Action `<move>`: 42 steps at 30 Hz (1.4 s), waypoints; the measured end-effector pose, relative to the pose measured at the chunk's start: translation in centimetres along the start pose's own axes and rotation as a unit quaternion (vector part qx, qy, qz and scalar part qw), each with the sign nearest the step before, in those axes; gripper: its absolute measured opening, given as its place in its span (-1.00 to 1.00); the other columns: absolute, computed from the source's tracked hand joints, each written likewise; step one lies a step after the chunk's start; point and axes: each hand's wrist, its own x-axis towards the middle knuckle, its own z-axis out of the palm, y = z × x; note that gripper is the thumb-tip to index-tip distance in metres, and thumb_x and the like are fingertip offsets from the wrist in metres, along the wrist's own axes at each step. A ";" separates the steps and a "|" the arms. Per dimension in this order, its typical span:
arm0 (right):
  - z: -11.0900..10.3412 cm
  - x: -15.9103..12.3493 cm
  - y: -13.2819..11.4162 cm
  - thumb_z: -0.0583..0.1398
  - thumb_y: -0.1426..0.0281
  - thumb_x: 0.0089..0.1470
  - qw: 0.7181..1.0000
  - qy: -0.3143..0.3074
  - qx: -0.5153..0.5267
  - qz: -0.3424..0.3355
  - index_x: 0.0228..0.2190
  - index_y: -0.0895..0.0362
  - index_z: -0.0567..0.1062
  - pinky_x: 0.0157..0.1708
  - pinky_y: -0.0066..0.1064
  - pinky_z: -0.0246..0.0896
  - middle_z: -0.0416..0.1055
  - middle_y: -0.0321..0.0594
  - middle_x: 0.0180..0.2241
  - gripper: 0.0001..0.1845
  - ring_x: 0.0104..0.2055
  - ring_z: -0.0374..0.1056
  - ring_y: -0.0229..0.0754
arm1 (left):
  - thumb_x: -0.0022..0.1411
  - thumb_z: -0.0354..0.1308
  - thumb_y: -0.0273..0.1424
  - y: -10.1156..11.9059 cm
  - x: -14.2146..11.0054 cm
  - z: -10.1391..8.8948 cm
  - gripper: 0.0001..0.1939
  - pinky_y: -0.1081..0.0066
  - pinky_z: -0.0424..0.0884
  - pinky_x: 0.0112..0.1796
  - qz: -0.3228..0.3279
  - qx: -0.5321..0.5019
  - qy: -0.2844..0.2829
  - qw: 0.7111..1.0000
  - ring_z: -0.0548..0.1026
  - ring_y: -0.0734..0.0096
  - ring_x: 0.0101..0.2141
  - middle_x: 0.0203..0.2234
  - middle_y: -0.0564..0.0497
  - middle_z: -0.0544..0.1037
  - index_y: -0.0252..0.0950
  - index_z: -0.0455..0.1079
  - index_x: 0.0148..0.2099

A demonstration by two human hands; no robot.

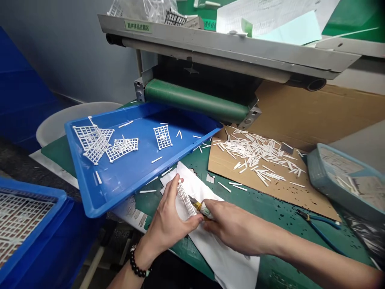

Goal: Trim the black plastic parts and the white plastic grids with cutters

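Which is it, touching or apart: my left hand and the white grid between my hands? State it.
Touching. The head view shows the left hand pinching the white grid, thumb against its lower end.

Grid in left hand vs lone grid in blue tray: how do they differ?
The held grid is seen nearly edge-on; the lone grid shows its broad face. The left hand holds the held grid, with a tool in the right hand at it; the lone grid lies in the blue tray. Both are white.
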 end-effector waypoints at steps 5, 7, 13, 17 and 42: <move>-0.2 0.0 -0.5 0.04 0.32 0.20 0.999 -0.023 -0.015 0.018 -0.35 0.11 0.29 -0.35 -0.36 0.04 0.37 -0.14 -0.30 -0.87 -0.29 0.28 -0.11 | -0.04 0.34 -0.34 0.2 0.1 -0.2 -0.02 0.07 0.26 0.16 -0.014 -0.007 -0.004 1.000 0.18 0.03 0.23 0.23 -0.17 0.18 -0.16 -0.10 0.34; -0.1 0.3 -0.6 0.04 0.32 0.20 0.999 -0.020 -0.021 0.019 -0.36 0.11 0.28 -0.36 -0.36 0.03 0.36 -0.14 -0.31 -0.87 -0.30 0.28 -0.11 | -0.04 0.34 -0.35 0.3 0.1 -0.3 -0.05 0.06 0.26 0.16 -0.019 -0.011 -0.008 1.000 0.19 0.03 0.22 0.23 -0.16 0.18 -0.16 -0.07 0.33; 0.2 1.3 -1.1 0.02 0.36 0.21 0.999 -0.023 -0.032 0.033 -0.37 0.12 0.26 -0.36 -0.34 0.01 0.36 -0.11 -0.33 -0.88 -0.31 0.28 -0.10 | -0.05 0.34 -0.37 0.2 0.2 -0.5 -0.06 0.05 0.29 0.13 -0.033 -0.019 -0.012 0.999 0.25 0.00 0.18 0.21 -0.18 0.21 -0.17 -0.05 0.31; 1.1 1.8 -1.2 0.03 0.55 0.11 0.998 -0.015 -0.056 0.026 -0.35 0.13 0.23 -0.36 -0.35 0.01 0.34 -0.12 -0.32 -0.91 -0.35 0.25 -0.14 | -0.06 0.35 -0.36 -0.1 0.3 -0.3 -0.05 0.05 0.32 0.12 -0.036 -0.008 -0.012 0.999 0.25 -0.01 0.18 0.21 -0.18 0.22 -0.17 -0.05 0.31; 4.0 2.2 6.0 0.28 0.16 0.06 0.778 0.079 0.610 -0.127 -0.17 0.17 0.37 -0.05 -0.24 0.24 0.41 -0.14 -0.23 -0.59 -0.14 0.36 -0.10 | 0.24 0.03 -0.47 0.3 -0.7 -3.1 -0.36 0.09 0.28 0.12 0.060 0.231 0.067 0.969 0.19 0.05 0.21 0.23 -0.22 0.16 -0.25 -0.01 0.34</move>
